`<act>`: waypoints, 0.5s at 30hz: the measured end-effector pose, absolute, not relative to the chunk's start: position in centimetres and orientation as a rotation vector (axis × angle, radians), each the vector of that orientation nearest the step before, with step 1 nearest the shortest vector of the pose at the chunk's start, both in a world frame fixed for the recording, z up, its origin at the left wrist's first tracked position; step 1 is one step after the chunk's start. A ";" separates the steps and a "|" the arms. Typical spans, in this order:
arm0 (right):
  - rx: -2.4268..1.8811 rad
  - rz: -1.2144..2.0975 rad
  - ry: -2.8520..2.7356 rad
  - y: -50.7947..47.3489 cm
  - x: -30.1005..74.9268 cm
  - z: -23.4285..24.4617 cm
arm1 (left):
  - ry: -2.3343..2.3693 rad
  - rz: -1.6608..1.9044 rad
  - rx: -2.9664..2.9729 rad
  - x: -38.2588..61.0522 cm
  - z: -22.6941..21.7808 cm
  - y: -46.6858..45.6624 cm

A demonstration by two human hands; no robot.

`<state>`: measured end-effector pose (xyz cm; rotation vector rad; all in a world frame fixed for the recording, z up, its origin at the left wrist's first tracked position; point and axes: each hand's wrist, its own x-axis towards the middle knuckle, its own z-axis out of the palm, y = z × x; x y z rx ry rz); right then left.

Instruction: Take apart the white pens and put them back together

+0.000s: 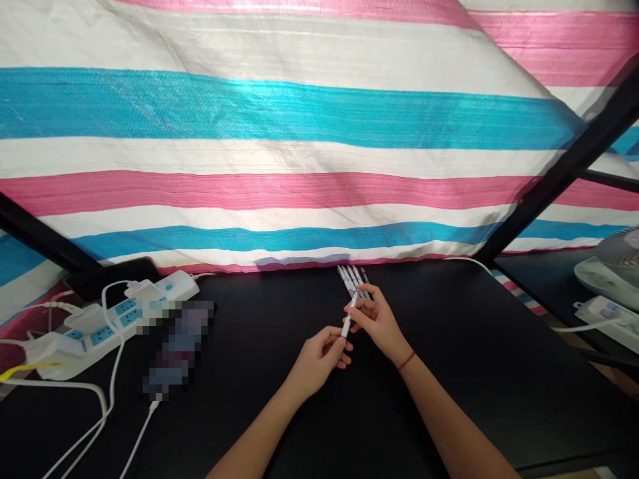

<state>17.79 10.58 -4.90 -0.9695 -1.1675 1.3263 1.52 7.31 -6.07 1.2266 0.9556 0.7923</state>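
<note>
Above the black table, a white pen (346, 324) is held at a slant between both hands. The fingers of my left hand (322, 356) are closed round its lower end. My right hand (375, 319), with a red string on the wrist, pinches the pen's upper part between thumb and fingers. Just beyond my right hand lies a row of several pens (351, 274), side by side on the table; most are white, and the rightmost looks darker. Their near ends are partly hidden by my right hand.
A white power strip (117, 324) with plugs and cables lies on the left. Next to it is a blurred-out phone (178, 349) on a white cable. Striped sheeting (319, 193) hangs behind the black table (259, 299). At far right are a fan (616, 266) and another power strip (609, 318).
</note>
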 end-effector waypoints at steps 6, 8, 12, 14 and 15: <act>-0.969 1.300 -1.216 10.4 18.1 -4.6 | 0.967 0.797 1.258 1.5 -6.1 7.3; -0.976 1.293 -1.226 10.4 18.1 -4.5 | 0.966 0.798 1.254 1.5 -6.1 7.3; -0.995 1.274 -1.200 10.4 17.8 -4.5 | 0.957 0.807 1.240 1.5 -6.2 7.3; -1.004 1.261 -1.186 10.4 17.7 -4.8 | 0.957 0.819 1.227 1.5 -6.3 7.4; -1.007 1.249 -1.184 10.5 17.7 -4.9 | 0.962 0.832 1.220 1.5 -6.3 7.4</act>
